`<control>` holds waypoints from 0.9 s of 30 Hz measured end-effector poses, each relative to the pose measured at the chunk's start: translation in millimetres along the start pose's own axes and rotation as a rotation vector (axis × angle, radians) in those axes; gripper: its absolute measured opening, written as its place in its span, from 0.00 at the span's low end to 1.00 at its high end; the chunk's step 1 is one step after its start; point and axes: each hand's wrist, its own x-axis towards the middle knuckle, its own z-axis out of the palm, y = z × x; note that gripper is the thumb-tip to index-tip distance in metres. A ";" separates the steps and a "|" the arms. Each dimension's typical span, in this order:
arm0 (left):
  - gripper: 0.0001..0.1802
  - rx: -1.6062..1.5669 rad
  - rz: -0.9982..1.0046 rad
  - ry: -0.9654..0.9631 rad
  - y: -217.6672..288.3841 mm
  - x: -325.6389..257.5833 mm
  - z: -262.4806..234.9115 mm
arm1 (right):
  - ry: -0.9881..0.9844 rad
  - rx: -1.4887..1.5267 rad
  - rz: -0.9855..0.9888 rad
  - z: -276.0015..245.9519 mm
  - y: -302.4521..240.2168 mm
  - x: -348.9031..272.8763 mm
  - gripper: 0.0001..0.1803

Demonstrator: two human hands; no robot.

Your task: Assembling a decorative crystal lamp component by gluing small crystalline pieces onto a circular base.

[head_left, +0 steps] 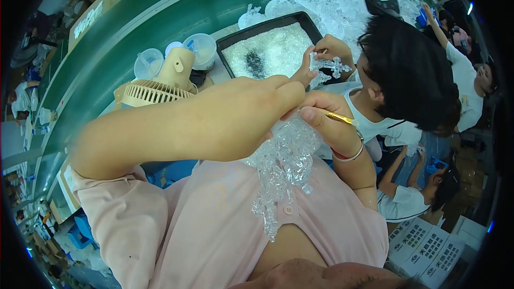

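My left hand (273, 99) is closed in front of my chest, its back toward the view and its fingertips mostly hidden. Beneath it hangs a bunch of clear, ornate cross ornaments (289, 155), which it appears to grip. Meeting it from the other side, my right hand (329, 115) pinches a thin brush (338, 118) with a gold ferrule. The brush slants across the fingers, and where its other end lies is hidden. Beyond my hands, a co-worker's hands (326, 56) hold another clear cross (333, 67) beside a black tray (235, 37) of clear, glittery grains with a dark patch.
A cream fan (160, 83) stands left of the tray, close to my left forearm. Plastic tubs (201, 51) sit behind it. More clear ornaments (337, 10) pile up on the green bench (144, 32). The co-worker's dark-haired head (409, 75) is close on the right, above white cartons (428, 251).
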 end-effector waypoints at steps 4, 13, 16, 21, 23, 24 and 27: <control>0.22 -0.034 0.007 0.000 1.0 -1.8 -4.6 | 0.056 0.056 -0.024 4.0 -1.1 -1.6 0.09; 0.22 -0.116 -0.049 -0.003 -10.2 -4.7 -5.6 | 0.100 0.145 0.067 1.6 0.9 1.0 0.11; 0.21 -0.136 -0.058 -0.003 -13.3 1.6 -8.2 | 0.147 0.210 0.115 -1.0 10.5 6.6 0.10; 0.22 -0.551 -0.211 0.080 -50.9 8.6 -2.6 | 0.299 0.469 0.185 -9.7 22.7 16.2 0.09; 0.18 -0.839 -0.212 0.365 -62.9 6.8 2.5 | 0.359 0.552 0.196 -9.4 25.7 18.2 0.11; 0.18 -0.829 -0.208 0.343 -71.6 5.6 5.9 | 0.406 0.622 0.217 -10.3 27.1 19.3 0.12; 0.14 -1.006 -0.217 0.706 -87.5 3.5 19.6 | 0.394 0.780 0.117 -16.1 45.6 20.2 0.14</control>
